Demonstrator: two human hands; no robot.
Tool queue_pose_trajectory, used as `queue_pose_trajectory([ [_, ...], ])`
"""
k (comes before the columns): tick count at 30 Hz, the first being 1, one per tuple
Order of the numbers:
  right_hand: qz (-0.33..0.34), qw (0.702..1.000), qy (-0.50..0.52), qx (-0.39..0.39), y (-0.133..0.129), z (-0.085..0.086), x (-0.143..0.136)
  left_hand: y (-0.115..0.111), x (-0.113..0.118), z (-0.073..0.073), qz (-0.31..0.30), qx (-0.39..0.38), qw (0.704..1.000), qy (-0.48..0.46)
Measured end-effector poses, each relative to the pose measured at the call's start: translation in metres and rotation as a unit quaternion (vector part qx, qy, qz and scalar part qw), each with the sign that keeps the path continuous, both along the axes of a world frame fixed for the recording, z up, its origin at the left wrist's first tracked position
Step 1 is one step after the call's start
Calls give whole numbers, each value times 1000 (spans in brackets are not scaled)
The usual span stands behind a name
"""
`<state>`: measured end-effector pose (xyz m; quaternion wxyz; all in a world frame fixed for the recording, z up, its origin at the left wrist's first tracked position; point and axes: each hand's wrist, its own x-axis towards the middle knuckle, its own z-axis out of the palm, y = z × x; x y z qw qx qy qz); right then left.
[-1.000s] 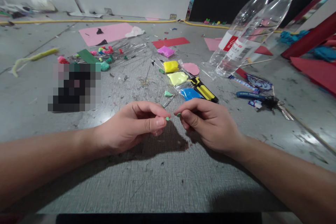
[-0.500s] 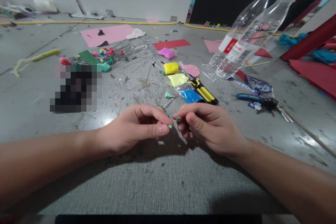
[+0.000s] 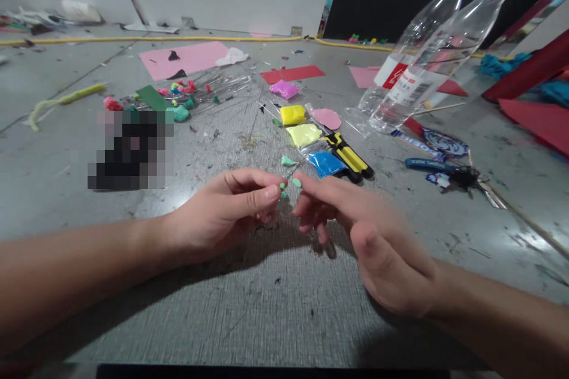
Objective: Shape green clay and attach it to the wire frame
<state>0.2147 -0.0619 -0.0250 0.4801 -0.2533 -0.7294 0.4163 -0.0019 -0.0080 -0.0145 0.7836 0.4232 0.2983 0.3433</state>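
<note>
My left hand point(image 3: 235, 204) pinches a thin wire stem between thumb and forefinger; small lumps of green clay point(image 3: 283, 190) sit on it at the fingertips. The stem's lower part is hidden by the fingers. Facing it, my right hand point(image 3: 355, 225) is open, thumb spread well away and forefinger stretched out. A small flat oval of green clay point(image 3: 297, 182) clings to that forefinger's tip, close to the stem but seemingly apart from it. Just beyond the hands lies a mint-green clay drop point(image 3: 288, 161), near a blue clay packet point(image 3: 326, 163).
Yellow-black pliers point(image 3: 351, 157) lie beside yellow point(image 3: 292, 114), pale yellow point(image 3: 303, 135) and purple point(image 3: 284, 89) clay packets. Two clear bottles point(image 3: 400, 95) stand right of them. Keys with a lanyard point(image 3: 471, 177) lie at right, a pixelated dark object point(image 3: 133, 151) at left.
My right thumb has swung away from the forefinger, leaving the green oval on the forefinger's tip. That forefinger has straightened towards the stem. My left hand keeps its pinch, shifted slightly.
</note>
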Motion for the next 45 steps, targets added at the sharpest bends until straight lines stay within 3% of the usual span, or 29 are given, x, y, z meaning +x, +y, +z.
queue_pose_trajectory([
  [24, 51, 999, -6, 16, 2, 0, 0, -3, 3, 1, -39, 14, 999, 5],
  [45, 54, 998, -18, 20, 2, -1, -1, -6, 3, -4, 7, -3, 1000, -26],
])
